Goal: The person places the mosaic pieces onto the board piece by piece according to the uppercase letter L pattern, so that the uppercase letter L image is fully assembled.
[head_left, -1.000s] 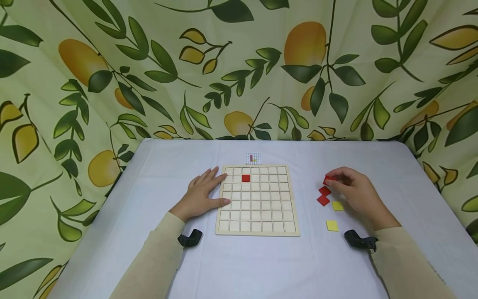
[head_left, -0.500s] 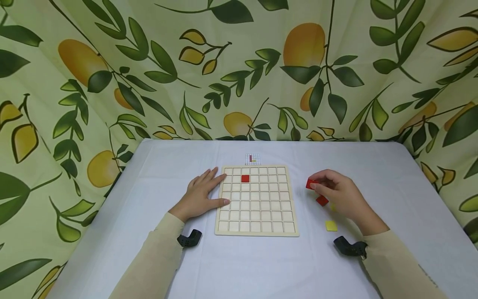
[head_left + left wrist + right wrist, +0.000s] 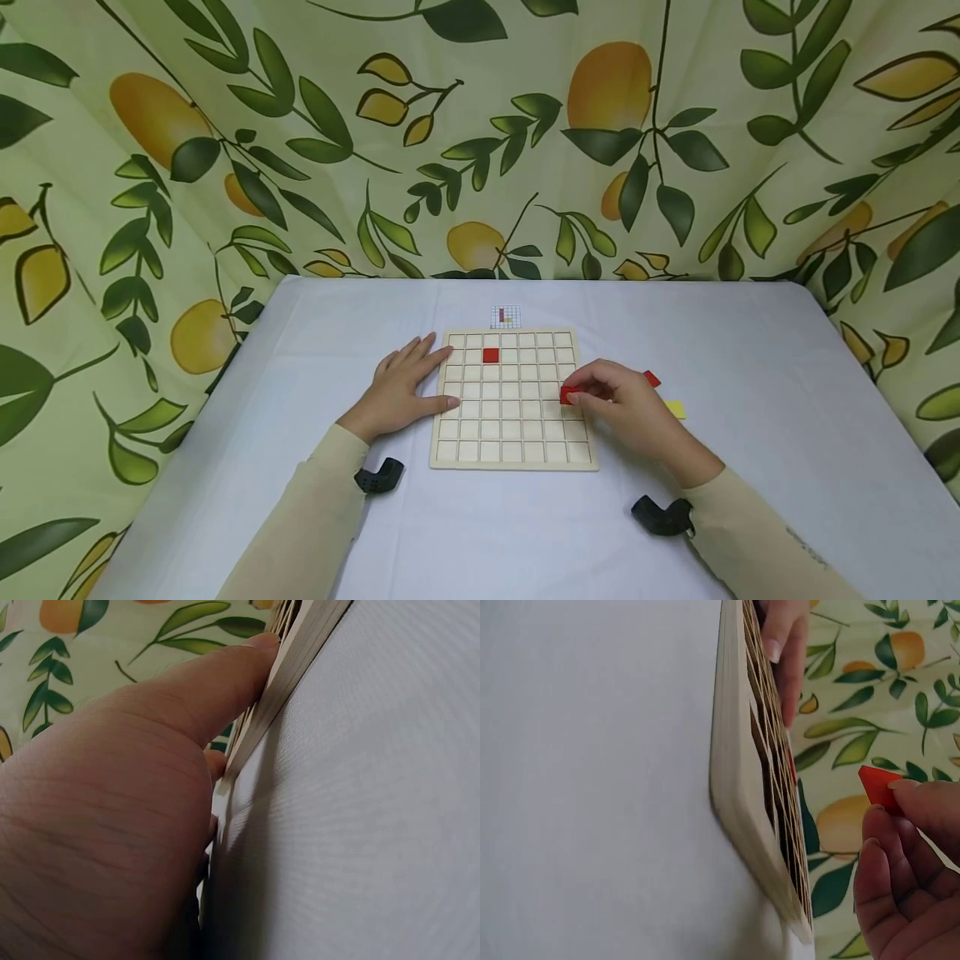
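Head view: right hand (image 3: pixel 633 419) part-hides a loose red tile (image 3: pixel 653 379) and yellow tile (image 3: pixel 677 409) from me. Grid card (image 3: pixel 506 317) too small to read fully. Left wrist: board (image 3: pixel 291 667) cut by top edge.

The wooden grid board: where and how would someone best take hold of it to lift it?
Likely by its outer rim, coming from the left and right sides together: the board lies flat, yet its visible thickness gives something to pinch. Holding it level seems wise, since a red tile lies on it.
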Demonstrator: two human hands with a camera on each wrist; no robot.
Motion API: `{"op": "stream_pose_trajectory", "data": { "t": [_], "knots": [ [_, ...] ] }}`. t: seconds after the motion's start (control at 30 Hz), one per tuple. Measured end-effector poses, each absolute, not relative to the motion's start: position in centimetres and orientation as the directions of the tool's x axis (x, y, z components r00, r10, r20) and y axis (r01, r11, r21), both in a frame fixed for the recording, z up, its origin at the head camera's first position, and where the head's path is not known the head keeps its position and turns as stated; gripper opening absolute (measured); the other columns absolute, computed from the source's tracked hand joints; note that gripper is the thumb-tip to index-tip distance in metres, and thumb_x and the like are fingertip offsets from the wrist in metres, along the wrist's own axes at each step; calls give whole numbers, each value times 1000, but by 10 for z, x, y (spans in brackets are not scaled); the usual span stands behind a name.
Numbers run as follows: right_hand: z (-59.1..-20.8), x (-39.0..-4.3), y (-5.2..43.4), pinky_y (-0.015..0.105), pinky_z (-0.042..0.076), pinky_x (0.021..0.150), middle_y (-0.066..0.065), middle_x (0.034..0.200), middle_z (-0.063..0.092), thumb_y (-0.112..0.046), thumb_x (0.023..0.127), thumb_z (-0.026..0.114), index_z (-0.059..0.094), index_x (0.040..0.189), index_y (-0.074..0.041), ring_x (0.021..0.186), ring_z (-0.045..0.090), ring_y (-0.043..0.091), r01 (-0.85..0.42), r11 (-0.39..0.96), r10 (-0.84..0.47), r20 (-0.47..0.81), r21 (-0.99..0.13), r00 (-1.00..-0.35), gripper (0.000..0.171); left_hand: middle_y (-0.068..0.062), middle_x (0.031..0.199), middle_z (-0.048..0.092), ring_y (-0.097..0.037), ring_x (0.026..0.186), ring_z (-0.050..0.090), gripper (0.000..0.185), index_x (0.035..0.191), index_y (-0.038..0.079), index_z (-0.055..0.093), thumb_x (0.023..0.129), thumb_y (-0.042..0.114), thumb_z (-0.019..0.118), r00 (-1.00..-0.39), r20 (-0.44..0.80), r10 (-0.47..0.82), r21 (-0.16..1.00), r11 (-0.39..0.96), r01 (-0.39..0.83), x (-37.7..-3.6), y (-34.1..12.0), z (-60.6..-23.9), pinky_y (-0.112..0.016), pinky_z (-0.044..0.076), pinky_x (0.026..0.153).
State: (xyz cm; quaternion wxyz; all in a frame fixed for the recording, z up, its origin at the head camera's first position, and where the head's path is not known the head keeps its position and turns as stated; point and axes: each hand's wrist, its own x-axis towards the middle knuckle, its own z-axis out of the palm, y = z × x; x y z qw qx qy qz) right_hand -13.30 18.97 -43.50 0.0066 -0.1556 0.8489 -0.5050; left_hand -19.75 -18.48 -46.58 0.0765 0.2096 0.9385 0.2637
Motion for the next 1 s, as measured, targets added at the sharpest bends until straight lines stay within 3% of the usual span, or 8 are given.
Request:
{"op": "stream_pose_trajectory", "data": {
  "t": [0.4,0.73,1.0],
  "knots": [
    [-432,-150,141,31,56,81,-4,103,71,-4,102,78,77,108,-15,92,63,22,-228,451,-311,87,-863,-946,13,-6,180,17,-28,166,7,95,170,21,44,93,67,77,-902,-37,429,532,773,346,-198,-186,-466,-58,3,128],
    [-432,-187,111,39,55,86,-1,104,72,-7,104,75,77,106,-10,94,63,23,-213,469,-295,75,-857,-952,4,-5,180,17,-29,166,8,95,170,22,44,93,67,76,-901,-44,432,526,777,347,-198,-185,-466,-58,3,128],
    [-440,-202,95,42,54,96,2,110,71,-5,106,71,77,106,-11,103,64,23,-202,530,-333,17,-824,-943,9,-5,181,17,-29,166,7,94,170,21,43,94,66,75,-898,-46,437,523,777,351,-198,-185,-465,-58,4,128]
  ]
}}
